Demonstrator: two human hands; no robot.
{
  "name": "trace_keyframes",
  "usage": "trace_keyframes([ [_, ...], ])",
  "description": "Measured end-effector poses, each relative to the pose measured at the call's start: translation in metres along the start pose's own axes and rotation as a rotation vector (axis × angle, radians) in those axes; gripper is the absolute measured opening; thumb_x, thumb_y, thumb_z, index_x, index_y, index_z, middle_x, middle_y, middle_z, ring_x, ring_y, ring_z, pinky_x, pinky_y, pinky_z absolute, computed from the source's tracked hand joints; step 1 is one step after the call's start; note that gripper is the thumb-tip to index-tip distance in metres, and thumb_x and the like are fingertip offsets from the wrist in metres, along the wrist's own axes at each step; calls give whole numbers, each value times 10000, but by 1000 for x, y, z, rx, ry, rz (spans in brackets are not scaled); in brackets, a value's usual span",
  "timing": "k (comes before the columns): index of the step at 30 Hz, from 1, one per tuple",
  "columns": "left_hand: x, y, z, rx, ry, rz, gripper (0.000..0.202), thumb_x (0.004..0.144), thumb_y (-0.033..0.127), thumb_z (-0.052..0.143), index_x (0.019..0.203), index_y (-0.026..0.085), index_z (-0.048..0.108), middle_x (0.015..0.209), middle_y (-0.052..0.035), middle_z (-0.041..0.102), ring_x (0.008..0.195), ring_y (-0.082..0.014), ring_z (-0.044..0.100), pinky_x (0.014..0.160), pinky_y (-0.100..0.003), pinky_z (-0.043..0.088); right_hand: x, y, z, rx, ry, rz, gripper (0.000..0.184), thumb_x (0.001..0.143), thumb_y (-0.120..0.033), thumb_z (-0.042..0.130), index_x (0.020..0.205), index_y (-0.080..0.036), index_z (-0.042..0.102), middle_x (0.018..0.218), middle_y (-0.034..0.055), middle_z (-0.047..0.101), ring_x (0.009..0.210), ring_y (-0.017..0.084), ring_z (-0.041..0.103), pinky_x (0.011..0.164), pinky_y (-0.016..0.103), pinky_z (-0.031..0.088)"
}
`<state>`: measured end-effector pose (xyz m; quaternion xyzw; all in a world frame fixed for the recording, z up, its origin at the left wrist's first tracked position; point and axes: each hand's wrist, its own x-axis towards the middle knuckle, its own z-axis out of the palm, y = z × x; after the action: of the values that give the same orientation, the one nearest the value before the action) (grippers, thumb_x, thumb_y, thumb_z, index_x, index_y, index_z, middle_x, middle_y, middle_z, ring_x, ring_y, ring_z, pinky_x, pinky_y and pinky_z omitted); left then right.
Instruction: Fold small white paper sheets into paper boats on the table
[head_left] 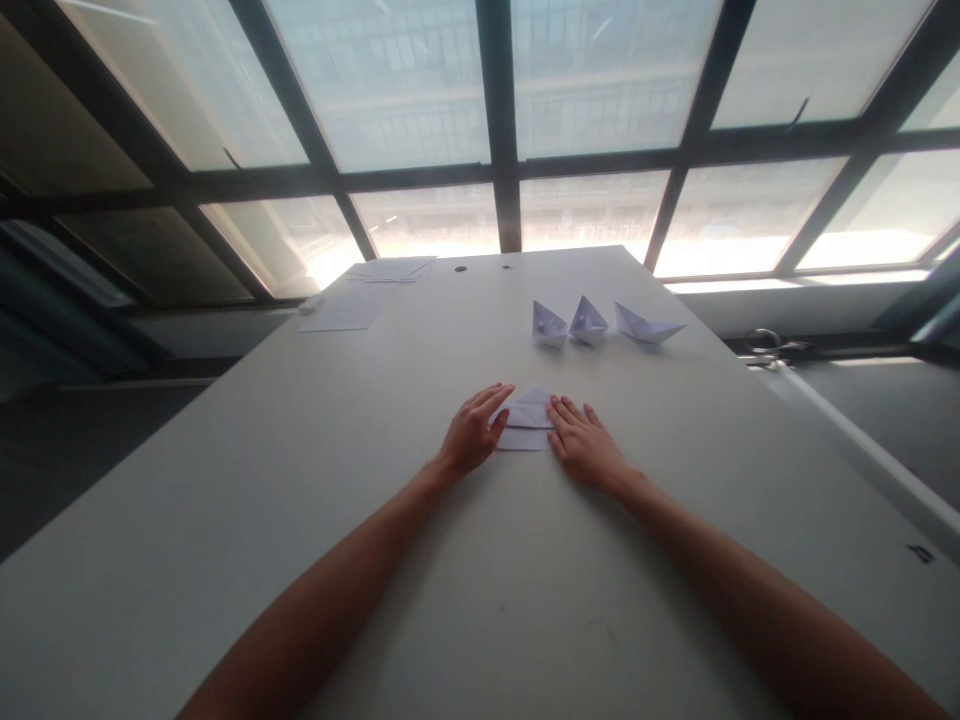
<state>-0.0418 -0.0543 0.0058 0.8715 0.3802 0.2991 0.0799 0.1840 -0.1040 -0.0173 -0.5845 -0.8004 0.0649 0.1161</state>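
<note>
A partly folded sheet of white paper (526, 438) lies flat on the table between my hands, with a triangular peak at its far side and a flat strip along the near side. My left hand (474, 428) is at the paper's left edge, fingers stretched out and thumb over the edge. On the right edge rests my right hand (583, 440), its fingers flat and pointing forward. Beyond them stand three folded paper boats: a left one (549, 325), a middle one (589, 322) and a longer right one (646, 325).
The white table (390, 420) runs away toward large framed windows. Flat white sheets (341, 308) lie at its far left, beside a small crumpled white thing (310, 305). Two small dark spots (460, 268) mark the far end. A metal ring-shaped object (763, 342) is off the right edge.
</note>
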Motion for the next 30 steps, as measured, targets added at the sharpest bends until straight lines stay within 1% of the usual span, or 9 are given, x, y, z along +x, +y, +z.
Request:
trace_keyframes([
  [1, -1, -4, -1, 13, -65, 2, 495, 979, 386, 488, 1446, 222, 466, 1443, -78, 529, 1387, -224, 422, 1158, -423, 351, 0, 1, 0, 3, 8, 9, 601, 990, -348, 284, 1532, -88, 298, 1604, 110, 241, 1489, 242, 187, 1208, 476, 122],
  [3, -2, -11, -2, 52, -222, 30, 690, 868, 540, 634, 1462, 243, 447, 1494, -83, 470, 1426, -281, 354, 1176, -471, 301, 2, 3, 0, 8, 19, 27, 595, 989, -331, 286, 1529, -82, 301, 1602, 113, 246, 1487, 244, 193, 1207, 476, 127],
  [5, -3, -15, -2, 84, -317, 36, 792, 807, 604, 677, 1477, 264, 425, 1522, -79, 432, 1442, -308, 319, 1186, -506, 257, 3, 7, 0, 15, 20, 37, 591, 987, -316, 289, 1529, -80, 301, 1601, 113, 253, 1485, 242, 201, 1207, 473, 128],
  [7, -3, -16, -1, 103, -322, 9, 752, 839, 588, 648, 1477, 257, 426, 1514, -82, 443, 1427, -302, 350, 1181, -504, 262, 5, 9, 0, 24, 17, 40, 588, 985, -311, 299, 1529, -87, 304, 1600, 109, 259, 1483, 238, 207, 1208, 471, 126],
  [10, -2, -18, 1, 109, -292, -19, 598, 914, 519, 579, 1431, 233, 492, 1461, -86, 510, 1386, -288, 423, 1169, -497, 284, 6, 10, 0, 35, 14, 37, 586, 984, -319, 316, 1526, -95, 312, 1598, 110, 264, 1483, 234, 208, 1208, 469, 127],
  [14, 0, -26, 3, 33, -274, -45, 486, 949, 466, 528, 1367, 221, 562, 1410, -81, 564, 1363, -260, 461, 1163, -469, 309, 5, 10, 0, 49, 20, 38, 597, 988, -365, 333, 1521, -96, 321, 1595, 124, 268, 1484, 237, 207, 1207, 467, 125],
  [19, 1, -31, 4, -46, -232, -95, 547, 920, 467, 555, 1390, 185, 539, 1445, -100, 526, 1370, -243, 452, 1174, -442, 303, 5, 9, -1, 73, 18, 41, 599, 985, -381, 363, 1516, -105, 335, 1593, 125, 276, 1485, 239, 202, 1206, 469, 122],
  [25, 0, -24, 3, 11, -344, 8, 573, 913, 494, 575, 1422, 242, 497, 1494, -74, 471, 1425, -244, 367, 1205, -492, 181, 3, 10, -6, 115, 17, -46, 610, 959, -413, 448, 1502, -146, 366, 1580, 129, 313, 1481, 229, 217, 1205, 457, 123],
  [30, -2, -11, 3, 57, -374, 51, 589, 930, 505, 548, 1450, 241, 459, 1524, -80, 425, 1431, -248, 358, 1195, -493, 206, 3, 10, -9, 133, 17, -61, 652, 927, -445, 513, 1491, -144, 384, 1569, 139, 335, 1472, 241, 244, 1200, 461, 152],
])
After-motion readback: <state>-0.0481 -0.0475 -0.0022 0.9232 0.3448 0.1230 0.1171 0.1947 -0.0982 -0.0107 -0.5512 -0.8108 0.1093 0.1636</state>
